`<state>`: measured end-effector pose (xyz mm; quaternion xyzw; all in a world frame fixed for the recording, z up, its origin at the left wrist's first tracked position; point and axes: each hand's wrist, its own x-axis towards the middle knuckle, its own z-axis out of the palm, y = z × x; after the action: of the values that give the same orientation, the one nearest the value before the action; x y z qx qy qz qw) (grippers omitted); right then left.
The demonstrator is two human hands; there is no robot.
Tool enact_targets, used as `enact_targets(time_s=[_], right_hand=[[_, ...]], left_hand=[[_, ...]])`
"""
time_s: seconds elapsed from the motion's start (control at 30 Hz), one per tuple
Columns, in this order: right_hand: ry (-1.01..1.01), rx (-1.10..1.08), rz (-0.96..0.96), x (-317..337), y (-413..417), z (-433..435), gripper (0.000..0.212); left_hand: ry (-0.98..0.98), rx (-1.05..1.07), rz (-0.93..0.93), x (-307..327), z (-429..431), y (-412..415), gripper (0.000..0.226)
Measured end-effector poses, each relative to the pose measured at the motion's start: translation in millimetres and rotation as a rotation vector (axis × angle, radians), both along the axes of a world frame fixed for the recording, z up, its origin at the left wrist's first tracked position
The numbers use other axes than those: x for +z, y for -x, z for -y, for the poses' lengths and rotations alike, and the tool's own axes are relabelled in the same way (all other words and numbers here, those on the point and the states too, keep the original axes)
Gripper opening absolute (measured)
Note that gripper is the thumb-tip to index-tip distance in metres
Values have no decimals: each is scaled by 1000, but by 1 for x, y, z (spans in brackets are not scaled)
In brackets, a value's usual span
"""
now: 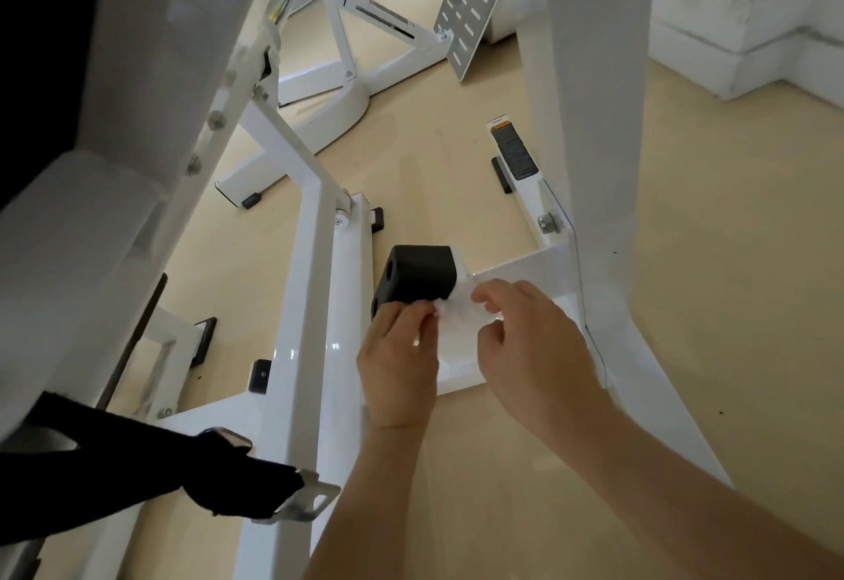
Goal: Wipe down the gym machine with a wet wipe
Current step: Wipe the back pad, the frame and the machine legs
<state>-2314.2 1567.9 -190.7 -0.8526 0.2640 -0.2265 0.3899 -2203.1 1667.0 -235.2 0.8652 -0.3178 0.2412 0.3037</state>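
Observation:
A white wet wipe (459, 308) is crumpled between both hands, low over the white frame of the gym machine (315, 319). My left hand (398, 362) pinches the wipe's left edge with curled fingers. My right hand (530, 344) pinches its right side from above. Just behind the wipe sits a black rubber bumper block (418, 278) on a white cross beam (520, 266). Part of the wipe is hidden by my fingers.
A thick white upright post (589, 123) rises at the right. A perforated metal footplate (470, 8) and white base struts lie farther back on the tan floor (730, 260). A black-sleeved limb (192, 465) and a metal bracket (310, 497) sit at lower left.

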Motion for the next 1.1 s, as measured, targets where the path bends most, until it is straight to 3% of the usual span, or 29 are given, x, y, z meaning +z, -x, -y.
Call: enact_targets(time_s=[0.07, 0.17, 0.3, 0.4, 0.57, 0.67, 0.73, 0.83, 0.97, 1.03, 1.1], right_hand=[[-33, 21, -27, -6, 2, 1, 31], [-79, 46, -28, -12, 5, 0, 24], [-180, 17, 18, -12, 4, 0, 17], [-297, 27, 38, -10, 4, -1, 18], [-357, 50, 34, -10, 3, -9, 21], [-355, 88, 25, -7, 2, -14, 21], [-353, 89, 16, -9, 2, -14, 21], [-303, 92, 12, -5, -1, -13, 26], [-11, 262, -69, 10, -24, -5, 69], [-8, 340, -57, 17, -36, 1, 69], [-99, 286, 26, 18, -35, 5, 57]], left_hand=[[22, 167, -247, -5, -10, 4, 9], [231, 365, -598, -7, -22, -2, 13], [421, 413, -797, 4, -21, -22, 15], [541, 382, -649, 29, -11, -26, 20], [458, 236, -500, 51, 22, -13, 31], [404, 132, -393, 44, 9, -10, 25], [343, 161, -480, 39, 1, -20, 19], [328, 250, -673, 35, -2, -31, 26], [443, 178, -682, 59, 21, -33, 17], [332, 43, -582, 75, 39, -31, 19], [32, -107, -489, 86, 53, -24, 23]])
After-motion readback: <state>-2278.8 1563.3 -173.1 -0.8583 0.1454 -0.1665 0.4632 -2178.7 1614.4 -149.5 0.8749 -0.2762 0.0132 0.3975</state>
